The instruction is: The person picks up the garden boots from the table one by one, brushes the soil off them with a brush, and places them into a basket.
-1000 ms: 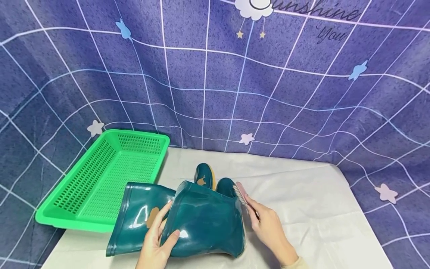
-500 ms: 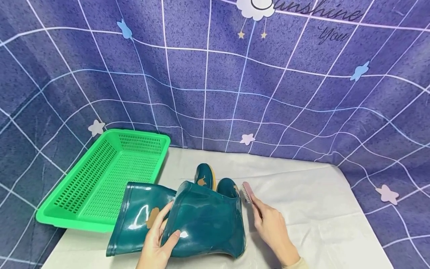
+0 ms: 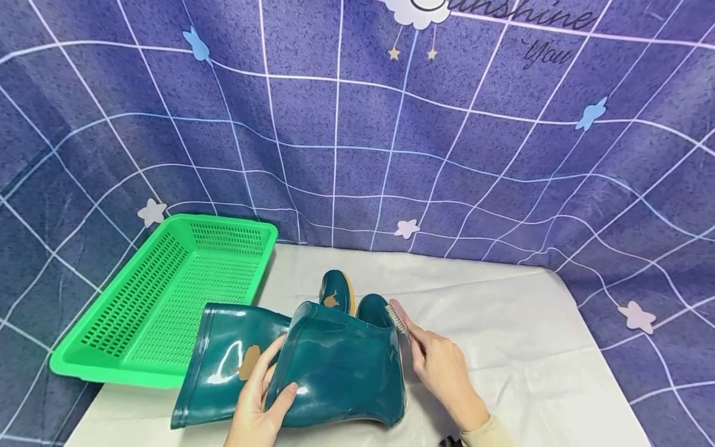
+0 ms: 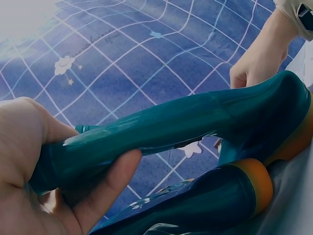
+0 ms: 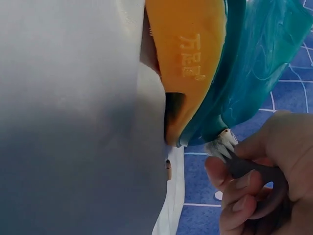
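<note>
A dark green rubber boot (image 3: 341,366) lies on its side, its shaft toward the left and its orange sole (image 5: 188,54) facing right. My left hand (image 3: 259,394) grips the shaft's rim, thumb on the outer face and fingers at the opening. In the left wrist view the thumb and fingers (image 4: 115,181) pinch the shaft from both sides. A pink-backed scrubbing brush (image 3: 398,315) is held by its handle in my right hand (image 3: 447,369). Its white bristles (image 5: 220,147) touch the boot's foot near the sole edge. A second green boot (image 3: 231,363) lies partly hidden behind the first.
A green perforated plastic basket (image 3: 259,273) stands at the left, close to the second boot's shaft. White cloth (image 3: 503,310) covers the table. Behind it hangs a blue gridded curtain (image 3: 363,167).
The brush moved right, away from the boot, half a second ago and is now back against its foot. My left hand keeps its hold, and the boots stay in place.
</note>
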`<action>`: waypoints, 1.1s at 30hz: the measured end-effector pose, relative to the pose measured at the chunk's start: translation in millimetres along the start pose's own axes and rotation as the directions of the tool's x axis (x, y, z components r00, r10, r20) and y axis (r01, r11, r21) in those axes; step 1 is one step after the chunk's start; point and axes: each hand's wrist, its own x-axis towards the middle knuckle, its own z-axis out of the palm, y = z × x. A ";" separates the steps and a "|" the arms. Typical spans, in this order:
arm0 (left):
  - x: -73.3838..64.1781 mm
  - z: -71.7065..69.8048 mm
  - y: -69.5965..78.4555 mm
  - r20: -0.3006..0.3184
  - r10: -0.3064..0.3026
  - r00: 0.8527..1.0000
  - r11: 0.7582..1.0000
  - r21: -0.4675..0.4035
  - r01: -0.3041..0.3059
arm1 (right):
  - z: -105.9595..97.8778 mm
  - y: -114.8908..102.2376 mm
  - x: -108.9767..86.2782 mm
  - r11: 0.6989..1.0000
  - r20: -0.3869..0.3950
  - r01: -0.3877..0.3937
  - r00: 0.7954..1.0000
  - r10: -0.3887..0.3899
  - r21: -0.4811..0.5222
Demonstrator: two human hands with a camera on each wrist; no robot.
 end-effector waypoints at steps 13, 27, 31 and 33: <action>1.2 3.5 0.6 -0.020 -0.050 0.999 0.999 0.014 0.050 | 1.2 2.0 1.1 0.991 -0.060 -0.024 0.998 0.016 -0.133; -0.4 2.7 1.9 -0.015 -0.032 0.999 0.999 0.033 0.032 | 3.3 6.7 2.2 0.999 -0.023 0.012 1.000 -0.012 -0.031; -0.6 2.1 2.4 -0.017 -0.017 1.000 0.999 0.032 0.017 | 5.9 8.1 2.4 0.994 -0.058 0.041 0.997 -0.046 -0.097; -1.0 1.7 1.9 -0.018 -0.011 1.000 1.000 0.017 0.011 | 7.4 9.5 2.2 0.989 -0.085 0.052 0.994 -0.064 -0.136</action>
